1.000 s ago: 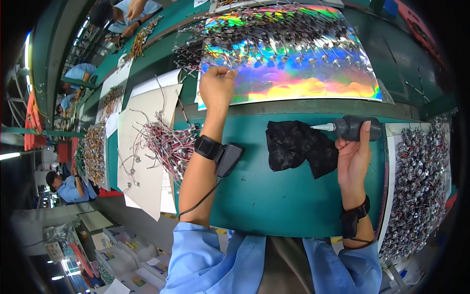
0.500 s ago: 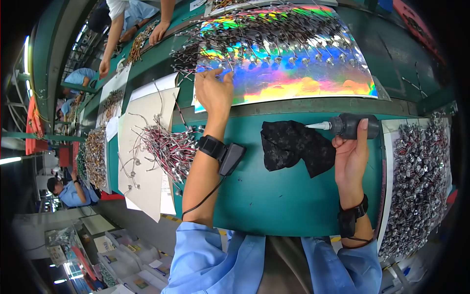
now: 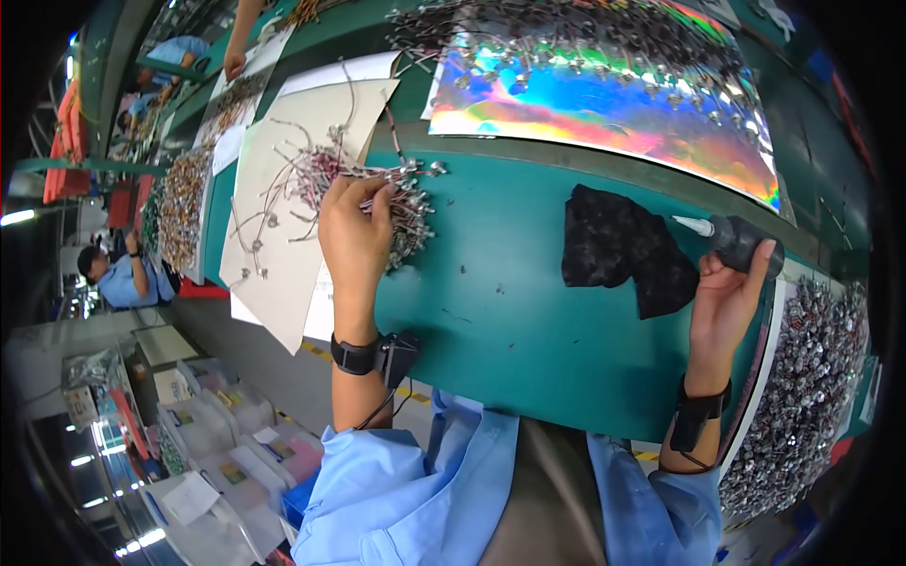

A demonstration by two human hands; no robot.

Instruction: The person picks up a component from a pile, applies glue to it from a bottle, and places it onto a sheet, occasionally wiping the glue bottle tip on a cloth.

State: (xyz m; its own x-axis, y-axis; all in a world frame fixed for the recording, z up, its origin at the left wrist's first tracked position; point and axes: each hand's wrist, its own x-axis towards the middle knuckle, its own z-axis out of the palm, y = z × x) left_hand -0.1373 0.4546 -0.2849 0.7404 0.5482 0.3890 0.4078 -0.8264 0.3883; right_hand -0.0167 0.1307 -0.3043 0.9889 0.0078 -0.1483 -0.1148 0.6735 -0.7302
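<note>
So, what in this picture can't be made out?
In the head view:
Whether the left hand grips any wired parts: its fingers cover the spot.
How full the dark bottle is: its wall hides it.
The co-worker beyond the forearm: cut off by the top edge.
Single parts in the right-hand heap: too small.

Wire pile (image 3: 409, 219), apparently partly on cardboard (image 3: 288, 292), left of cloth (image 3: 613, 241)

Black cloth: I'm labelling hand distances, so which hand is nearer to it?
Right. The right hand, around the dark bottle, is just right of the black cloth; the left hand is well to its left, at the wire bundle.
</note>
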